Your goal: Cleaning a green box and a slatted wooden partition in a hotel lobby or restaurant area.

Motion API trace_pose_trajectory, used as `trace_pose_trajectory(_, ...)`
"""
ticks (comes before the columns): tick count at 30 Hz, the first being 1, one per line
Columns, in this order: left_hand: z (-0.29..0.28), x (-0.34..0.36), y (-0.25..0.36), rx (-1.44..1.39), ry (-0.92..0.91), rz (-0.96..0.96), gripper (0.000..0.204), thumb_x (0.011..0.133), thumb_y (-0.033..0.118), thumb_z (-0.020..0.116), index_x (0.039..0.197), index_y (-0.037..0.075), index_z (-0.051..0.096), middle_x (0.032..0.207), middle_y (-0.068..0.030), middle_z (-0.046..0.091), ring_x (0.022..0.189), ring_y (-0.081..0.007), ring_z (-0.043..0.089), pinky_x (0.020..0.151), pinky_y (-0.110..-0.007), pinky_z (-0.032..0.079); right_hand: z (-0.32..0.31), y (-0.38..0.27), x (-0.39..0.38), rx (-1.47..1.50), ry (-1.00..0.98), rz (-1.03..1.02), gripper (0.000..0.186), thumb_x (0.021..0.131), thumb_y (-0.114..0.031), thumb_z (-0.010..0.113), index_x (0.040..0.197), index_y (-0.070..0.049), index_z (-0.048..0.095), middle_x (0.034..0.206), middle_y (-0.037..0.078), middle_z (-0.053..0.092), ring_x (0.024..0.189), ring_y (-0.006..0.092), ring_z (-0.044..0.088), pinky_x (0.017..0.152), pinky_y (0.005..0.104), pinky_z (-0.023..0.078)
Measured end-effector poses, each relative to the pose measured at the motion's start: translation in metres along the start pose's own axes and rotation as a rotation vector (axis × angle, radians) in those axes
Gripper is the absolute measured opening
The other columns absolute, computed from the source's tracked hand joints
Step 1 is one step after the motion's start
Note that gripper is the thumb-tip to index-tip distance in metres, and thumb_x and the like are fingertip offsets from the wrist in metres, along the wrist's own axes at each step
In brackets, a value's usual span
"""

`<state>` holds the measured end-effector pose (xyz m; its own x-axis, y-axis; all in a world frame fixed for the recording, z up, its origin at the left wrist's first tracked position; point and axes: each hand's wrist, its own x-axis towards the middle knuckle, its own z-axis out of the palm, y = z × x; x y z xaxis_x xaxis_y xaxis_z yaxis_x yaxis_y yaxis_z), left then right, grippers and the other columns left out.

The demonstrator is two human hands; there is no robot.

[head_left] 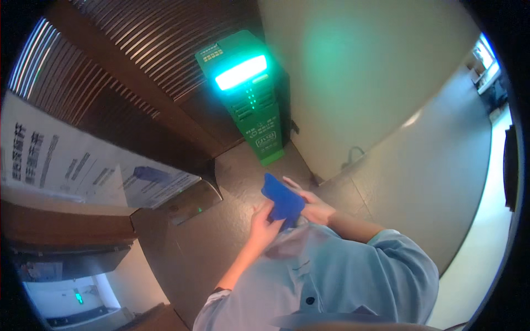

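A flat piece of blue cloth (284,199) is held in front of my body between both hands. My left hand (264,222) grips its left lower side, with the thumb laid against it. On the opposite side, my right hand (316,206) grips the right edge, its fingers partly behind the cloth. A lower part of the cloth hangs below the hands, close to my light blue shirt (337,265). Whether anything lies inside or behind the cloth is hidden.
Ahead stands a tall green cabinet (259,124) with a glowing panel on top. A white sign board (83,154) stands at the left near a slatted brown wall (138,38). A pale wall (353,71) is at the right, above grey floor tiles (226,165).
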<state>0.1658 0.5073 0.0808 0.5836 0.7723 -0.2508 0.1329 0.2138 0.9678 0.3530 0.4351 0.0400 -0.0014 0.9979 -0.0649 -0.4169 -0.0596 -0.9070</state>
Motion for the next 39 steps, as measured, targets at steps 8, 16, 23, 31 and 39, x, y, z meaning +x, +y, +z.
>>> trace_pose_trajectory(8, -0.113, 0.243, 0.110, 0.953, -0.202, 0.848, 0.037, 0.074, 0.019, 0.082, 0.103, 0.000, 0.068, 0.120, -0.0203, 0.059, 0.106, -0.0393, 0.061, 0.092, -0.048, 0.050, -0.030, -0.046, 0.199, 0.041, 0.407, -0.064, 0.064, 0.089, -0.017, 0.073, 0.146, -0.004, 0.047, 0.139, 0.007, 0.057, 0.130, 0.0183, 0.052, 0.112, 0.0375, 0.039)
trace_pose_trajectory(16, -0.217, 0.396, 0.123, 0.291, 0.215, 0.336, 0.033, 0.096, 0.017, 0.067, 0.123, 0.000, 0.057, 0.123, -0.0110, 0.061, 0.106, -0.0190, 0.060, 0.092, -0.034, 0.048, -0.101, -0.232, 0.361, -1.213, 0.806, -0.586, 0.044, 0.076, -0.007, 0.062, 0.119, -0.009, 0.070, 0.115, 0.017, 0.066, 0.111, 0.0275, 0.061, 0.103, 0.0364, 0.044)
trace_pose_trajectory(23, -0.211, 0.439, 0.130, 0.423, 0.133, 0.354, 0.077, 0.091, 0.016, 0.069, 0.154, 0.000, 0.027, 0.153, -0.0236, 0.039, 0.137, -0.0332, 0.045, 0.109, -0.039, 0.040, -0.110, -0.237, 0.508, -1.774, 0.592, -0.349, 0.049, 0.082, -0.044, 0.075, 0.118, -0.012, 0.067, 0.134, 0.018, 0.055, 0.117, 0.0410, 0.058, 0.098, 0.0489, 0.050)
trace_pose_trajectory(31, -0.197, 0.438, 0.128, 0.237, 0.155, 0.301, 0.073, 0.092, 0.013, 0.067, 0.154, 0.000, 0.031, 0.153, -0.0212, 0.042, 0.140, -0.0312, 0.043, 0.115, -0.040, 0.033, -0.117, -0.233, 0.600, -1.745, 0.229, -0.596, 0.049, 0.085, -0.038, 0.070, 0.127, -0.015, 0.062, 0.112, 0.011, 0.066, 0.109, 0.0323, 0.062, 0.094, 0.0451, 0.052)
trace_pose_trajectory(39, -0.193, 0.438, 0.121, 0.203, 0.176, 0.318, 0.070, 0.093, 0.011, 0.066, 0.154, 0.000, 0.033, 0.152, -0.0198, 0.044, 0.141, -0.0282, 0.042, 0.116, -0.038, 0.031, -0.161, -0.243, 0.549, -1.713, 0.138, -0.575, 0.040, 0.082, -0.030, 0.072, 0.119, -0.015, 0.068, 0.112, 0.007, 0.069, 0.106, 0.0294, 0.064, 0.092, 0.0425, 0.052)
